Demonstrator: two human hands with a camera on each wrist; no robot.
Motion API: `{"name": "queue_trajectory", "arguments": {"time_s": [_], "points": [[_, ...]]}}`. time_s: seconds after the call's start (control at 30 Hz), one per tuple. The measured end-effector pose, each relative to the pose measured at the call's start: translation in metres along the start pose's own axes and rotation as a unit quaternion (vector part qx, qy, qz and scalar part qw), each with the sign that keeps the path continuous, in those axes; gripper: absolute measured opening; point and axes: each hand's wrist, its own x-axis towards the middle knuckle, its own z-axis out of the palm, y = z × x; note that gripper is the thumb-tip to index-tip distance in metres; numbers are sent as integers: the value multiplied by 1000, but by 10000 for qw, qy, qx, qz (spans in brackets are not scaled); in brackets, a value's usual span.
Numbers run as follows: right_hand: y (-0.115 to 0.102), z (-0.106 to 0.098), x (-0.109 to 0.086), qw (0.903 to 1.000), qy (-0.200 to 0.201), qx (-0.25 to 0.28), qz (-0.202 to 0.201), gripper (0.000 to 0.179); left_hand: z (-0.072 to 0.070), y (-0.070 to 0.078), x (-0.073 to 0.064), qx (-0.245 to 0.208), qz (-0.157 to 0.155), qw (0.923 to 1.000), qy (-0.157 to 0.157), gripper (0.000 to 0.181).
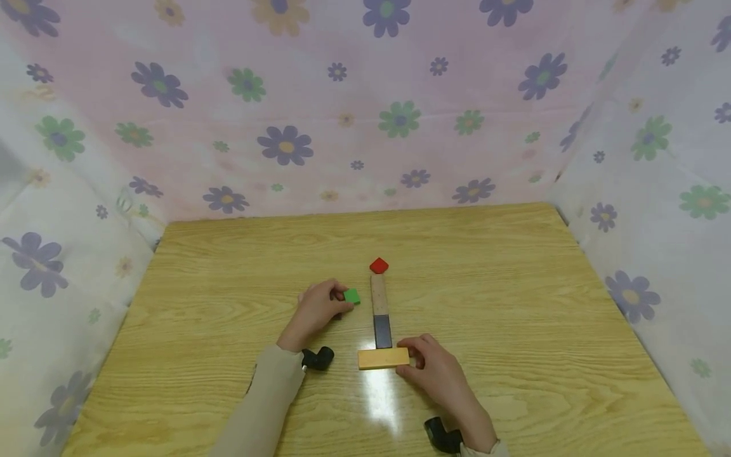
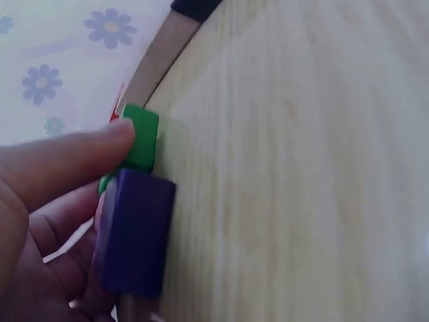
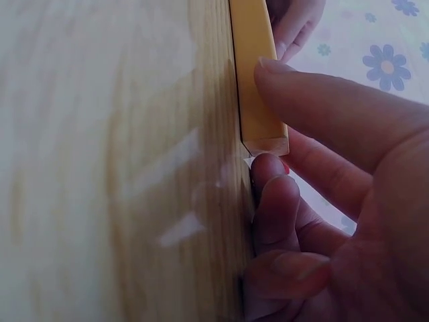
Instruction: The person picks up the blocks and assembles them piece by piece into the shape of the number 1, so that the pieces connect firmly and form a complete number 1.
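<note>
My left hand (image 1: 315, 311) pinches a small green block (image 1: 352, 296) between thumb and fingers, just left of an upright line of blocks. In the left wrist view a dark purple block (image 2: 139, 235) sits under the curled fingers; whether they grip it I cannot tell. My right hand (image 1: 436, 373) holds the right end of a yellow-orange bar (image 1: 377, 359), which lies crosswise at the near end of the line. Above the bar come a black block (image 1: 382, 332), a tan wooden block (image 1: 379, 294) and a red diamond-shaped block (image 1: 379, 265) at the far end.
The wood-grain table (image 1: 228, 254) is bounded by flower-patterned cloth (image 1: 320, 108) at the back and both sides. Black fittings on the wrists hang near the left forearm (image 1: 268, 393) and below the right hand. Light glares off the tabletop before the bar.
</note>
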Motion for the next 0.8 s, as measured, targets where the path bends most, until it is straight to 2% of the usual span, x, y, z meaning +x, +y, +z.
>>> {"name": "queue_trajectory", "arguments": {"time_s": [0.27,0.43,0.63,0.8], "points": [[1,1,0,10000,-3,-29,56,36,-1,7,11,110,-660,9977,110,27],[0,2,1,9999,52,-81,73,36,-6,14,17,39,-798,9967,-115,29],[0,2,1,9999,66,-121,72,36,-10,19,22,-436,-1014,9931,-386,29],[0,1,-1,9999,74,-110,83,37,-8,22,30,-659,-1112,9904,-495,35]]}}
